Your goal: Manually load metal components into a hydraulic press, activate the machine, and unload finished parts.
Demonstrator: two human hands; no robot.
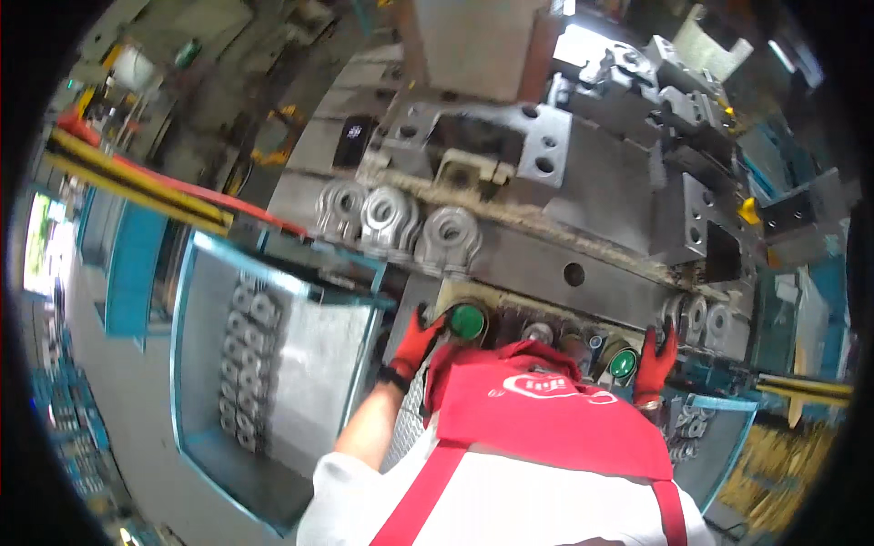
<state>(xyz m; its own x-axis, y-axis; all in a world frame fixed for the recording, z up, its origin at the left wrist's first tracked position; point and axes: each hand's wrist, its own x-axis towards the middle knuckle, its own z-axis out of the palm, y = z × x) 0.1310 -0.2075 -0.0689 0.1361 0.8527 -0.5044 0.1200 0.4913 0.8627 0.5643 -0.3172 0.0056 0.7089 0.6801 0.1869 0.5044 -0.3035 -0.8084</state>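
My left hand (417, 344) wears a red glove, its fingers spread beside a round green push button (468, 322). The fingertips are at the button's housing; whether they press it I cannot tell. On the other side, my right hand (655, 364), also gloved in red, has its fingers apart next to a second green push button (623, 365). Neither hand holds anything. Beyond the left button, three grey ring-ended metal parts (449, 238) rest along the front of the machine bed (537, 261). More such parts (718, 320) stand at the bed's right end.
A blue-edged bin (319, 364) on the left holds rows of metal parts (244, 364). Another bin (728, 446) with parts stands at lower right. Heavy die blocks (546, 146) sit on the bed. Yellow-black striped bars (137, 177) flank the machine, and a dark phone-like device (353, 141) lies on it.
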